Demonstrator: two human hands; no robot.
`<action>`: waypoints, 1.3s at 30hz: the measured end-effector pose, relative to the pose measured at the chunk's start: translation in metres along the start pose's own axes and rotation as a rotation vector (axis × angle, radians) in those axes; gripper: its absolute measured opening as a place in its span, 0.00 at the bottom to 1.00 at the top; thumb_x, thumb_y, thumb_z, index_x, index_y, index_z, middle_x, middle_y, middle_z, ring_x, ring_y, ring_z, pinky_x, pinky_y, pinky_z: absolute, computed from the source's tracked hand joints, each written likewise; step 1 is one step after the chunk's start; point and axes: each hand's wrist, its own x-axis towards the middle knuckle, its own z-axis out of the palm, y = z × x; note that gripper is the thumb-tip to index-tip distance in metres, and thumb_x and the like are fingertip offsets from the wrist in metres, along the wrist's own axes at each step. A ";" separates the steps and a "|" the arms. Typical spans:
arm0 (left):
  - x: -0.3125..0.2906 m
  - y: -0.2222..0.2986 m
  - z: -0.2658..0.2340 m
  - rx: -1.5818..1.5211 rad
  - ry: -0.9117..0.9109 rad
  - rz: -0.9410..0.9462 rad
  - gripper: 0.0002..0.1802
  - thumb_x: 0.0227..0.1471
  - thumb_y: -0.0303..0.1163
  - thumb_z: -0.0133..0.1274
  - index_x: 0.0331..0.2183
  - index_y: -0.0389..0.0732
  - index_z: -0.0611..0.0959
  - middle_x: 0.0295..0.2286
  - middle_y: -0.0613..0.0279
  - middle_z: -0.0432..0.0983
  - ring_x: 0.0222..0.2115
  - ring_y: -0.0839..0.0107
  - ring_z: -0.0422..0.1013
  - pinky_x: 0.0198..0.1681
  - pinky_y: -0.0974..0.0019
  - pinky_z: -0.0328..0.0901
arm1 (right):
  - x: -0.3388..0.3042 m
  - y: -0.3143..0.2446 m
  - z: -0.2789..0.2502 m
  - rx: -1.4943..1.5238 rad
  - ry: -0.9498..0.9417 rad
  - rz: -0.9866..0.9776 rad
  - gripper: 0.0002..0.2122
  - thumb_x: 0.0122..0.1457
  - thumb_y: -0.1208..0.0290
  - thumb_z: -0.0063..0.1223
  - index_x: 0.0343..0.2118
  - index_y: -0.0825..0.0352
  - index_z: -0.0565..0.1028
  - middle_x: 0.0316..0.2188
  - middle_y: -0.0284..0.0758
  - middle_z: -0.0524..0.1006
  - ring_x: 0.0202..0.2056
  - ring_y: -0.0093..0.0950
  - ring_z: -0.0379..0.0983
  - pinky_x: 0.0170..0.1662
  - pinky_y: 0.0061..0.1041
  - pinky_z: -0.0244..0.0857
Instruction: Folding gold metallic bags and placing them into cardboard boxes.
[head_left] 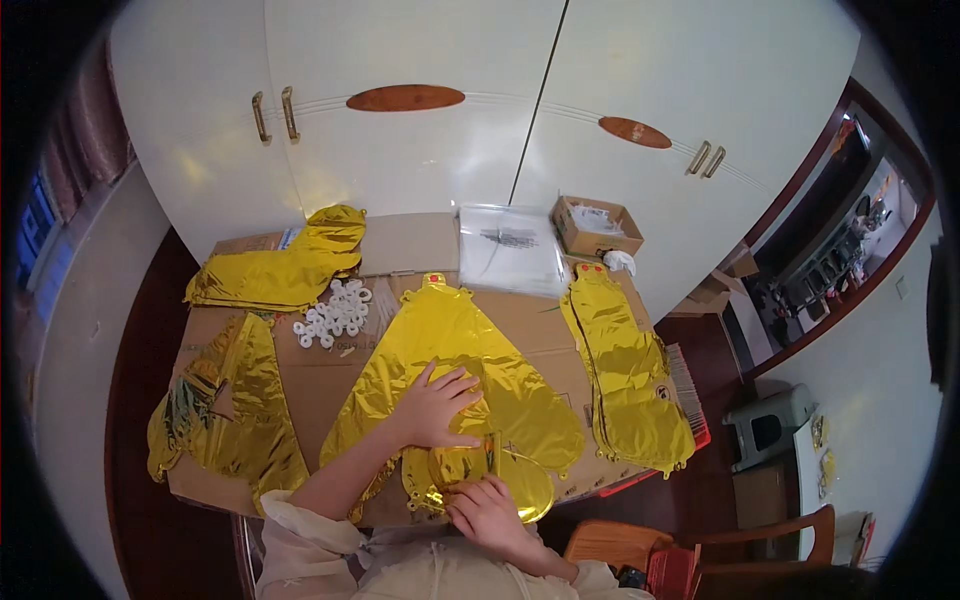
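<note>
A flat gold foil balloon point(440, 330), wide at the near end and narrow at the far end, lies in the middle of the cardboard-covered table. My left hand point(435, 408) rests on it with the palm down and fingers spread. Closer to me, the foil is folded over in layers. There my right hand point(492, 515) has its fingers bent against the folded near part, which they seem to grip. The fingertips are partly hidden by the foil. A small red mark shows on the balloon's far tip.
Gold foil pieces lie at the back left point(290, 268), and a crumpled gold foil balloon point(262, 400) at the left. More stacked gold foil point(625, 375) lies right. White rings point(340, 312), clear plastic bags point(510, 255) and a cardboard box point(600, 238) sit farther back. A wooden chair point(615, 545) stands near right.
</note>
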 end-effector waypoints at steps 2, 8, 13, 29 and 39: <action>0.000 0.001 0.000 0.018 0.001 0.012 0.48 0.40 0.72 0.52 0.52 0.44 0.75 0.55 0.59 0.66 0.60 0.59 0.56 0.63 0.39 0.42 | 0.000 0.000 0.002 -0.019 -0.001 -0.016 0.09 0.50 0.68 0.56 0.35 0.59 0.76 0.38 0.29 0.74 0.45 0.27 0.70 0.55 0.37 0.55; -0.001 0.001 -0.001 0.037 0.017 0.027 0.49 0.38 0.73 0.52 0.51 0.44 0.76 0.55 0.59 0.66 0.60 0.59 0.57 0.63 0.38 0.42 | -0.005 0.005 0.008 0.002 -0.068 -0.106 0.09 0.50 0.67 0.56 0.35 0.59 0.75 0.40 0.29 0.74 0.46 0.26 0.70 0.58 0.40 0.54; 0.001 0.000 0.001 0.050 0.003 0.031 0.49 0.37 0.72 0.53 0.52 0.44 0.75 0.55 0.59 0.65 0.60 0.60 0.56 0.63 0.38 0.41 | -0.003 0.004 0.000 0.107 -0.022 -0.079 0.08 0.51 0.68 0.57 0.35 0.60 0.75 0.42 0.31 0.75 0.47 0.28 0.70 0.58 0.40 0.55; 0.001 0.000 0.000 0.045 -0.019 0.040 0.50 0.38 0.73 0.53 0.53 0.44 0.74 0.56 0.59 0.65 0.60 0.60 0.55 0.63 0.37 0.40 | 0.018 0.082 -0.044 -0.143 -0.061 0.013 0.17 0.54 0.59 0.58 0.46 0.59 0.77 0.49 0.28 0.75 0.56 0.29 0.66 0.51 0.32 0.58; 0.000 -0.003 0.003 0.060 -0.020 0.052 0.50 0.37 0.73 0.54 0.53 0.45 0.74 0.56 0.58 0.64 0.60 0.58 0.56 0.63 0.36 0.42 | 0.015 0.086 -0.043 -0.226 -0.179 0.020 0.28 0.50 0.45 0.56 0.51 0.58 0.74 0.56 0.24 0.70 0.62 0.32 0.58 0.55 0.38 0.54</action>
